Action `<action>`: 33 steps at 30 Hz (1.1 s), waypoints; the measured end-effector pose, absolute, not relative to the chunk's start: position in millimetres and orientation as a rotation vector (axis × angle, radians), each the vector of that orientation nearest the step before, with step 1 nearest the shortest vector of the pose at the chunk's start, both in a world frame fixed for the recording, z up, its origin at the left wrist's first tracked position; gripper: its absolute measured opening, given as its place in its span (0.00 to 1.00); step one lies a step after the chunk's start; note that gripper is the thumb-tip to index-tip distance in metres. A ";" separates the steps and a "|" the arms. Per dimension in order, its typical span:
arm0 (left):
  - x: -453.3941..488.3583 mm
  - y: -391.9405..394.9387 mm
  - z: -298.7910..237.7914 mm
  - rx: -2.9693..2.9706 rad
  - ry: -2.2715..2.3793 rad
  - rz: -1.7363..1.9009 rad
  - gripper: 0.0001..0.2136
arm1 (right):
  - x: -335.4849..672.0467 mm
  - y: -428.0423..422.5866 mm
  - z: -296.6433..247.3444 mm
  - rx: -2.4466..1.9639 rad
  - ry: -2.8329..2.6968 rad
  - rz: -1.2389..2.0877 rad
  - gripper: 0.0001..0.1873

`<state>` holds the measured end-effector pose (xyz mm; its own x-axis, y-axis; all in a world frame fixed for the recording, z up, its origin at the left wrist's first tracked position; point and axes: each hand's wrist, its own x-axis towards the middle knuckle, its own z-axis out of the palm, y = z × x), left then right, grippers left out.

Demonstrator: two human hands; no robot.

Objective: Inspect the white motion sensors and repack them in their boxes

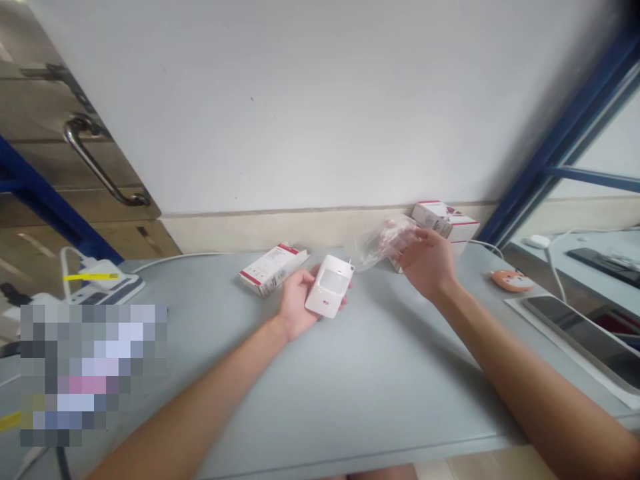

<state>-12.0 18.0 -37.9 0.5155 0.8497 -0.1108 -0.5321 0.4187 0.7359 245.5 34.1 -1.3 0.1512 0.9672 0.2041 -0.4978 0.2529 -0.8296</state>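
My left hand (295, 303) is closed around a white motion sensor (330, 288), its lens window turned up toward me. A short dark wire or antenna tip shows at the sensor's top right corner. My right hand (429, 261), farther right and a little higher, pinches a crumpled clear plastic bag (374, 243), which reaches left toward the sensor without touching it. Just left of the sensor lies an open-looking white and red box (274, 268). Another white and red box (445, 219) stands against the wall behind my right hand, which partly covers it.
On the left of the grey table (300, 400) lie a power strip (113, 283) with cables and a pixelated patch. At right are an orange animal-shaped object (513, 280) and a dark flat device (585, 333) on a white sheet. A white wall (310, 107) rises behind.
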 end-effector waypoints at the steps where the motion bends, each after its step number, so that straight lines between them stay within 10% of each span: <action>1: -12.0 17.5 -37.7 0.705 0.510 0.913 0.18 | 244.0 33.4 -1.3 -0.695 -0.874 1.187 0.08; 33: -9.4 14.6 -35.5 0.843 0.526 0.784 0.19 | 227.1 22.4 3.4 -0.617 -0.765 1.359 0.08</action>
<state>-9.4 14.6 -35.5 0.6108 0.7844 -0.1080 -0.3970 0.4215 0.8153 227.1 22.4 3.4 0.0434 0.9914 0.1233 -0.6200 0.1235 -0.7748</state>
